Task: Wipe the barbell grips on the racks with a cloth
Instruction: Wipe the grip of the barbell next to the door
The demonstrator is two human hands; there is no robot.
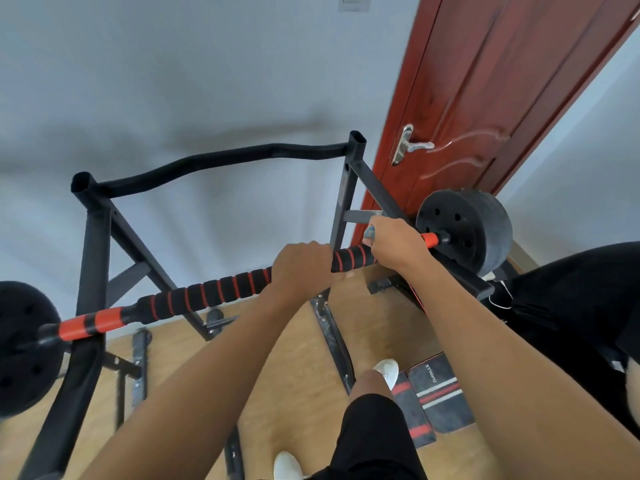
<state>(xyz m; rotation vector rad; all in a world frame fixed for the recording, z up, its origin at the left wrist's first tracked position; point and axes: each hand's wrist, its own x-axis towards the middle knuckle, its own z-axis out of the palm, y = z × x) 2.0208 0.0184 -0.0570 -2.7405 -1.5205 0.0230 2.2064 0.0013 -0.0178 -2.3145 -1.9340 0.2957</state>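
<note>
- Your left hand (301,266) is curled over the barbell's black foam grip (214,292) with red rings, clamped round it just right of the middle.
- Your right hand (394,242) is closed round the right end of that grip; a scrap of grey-blue cloth (370,233) shows under its fingertips, pressed to the bar.
- The two hands sit close together, a short stretch of foam between them.
- The barbell (93,322) lies across the black rack (93,237), from its left edge to its right edge.
- A black weight plate (464,233) sits on the bar's right end, just beyond your right hand; another plate (20,348) is on the left end.
- A red-brown door (485,98) stands behind the rack's right side, above the wooden floor (277,358).
</note>
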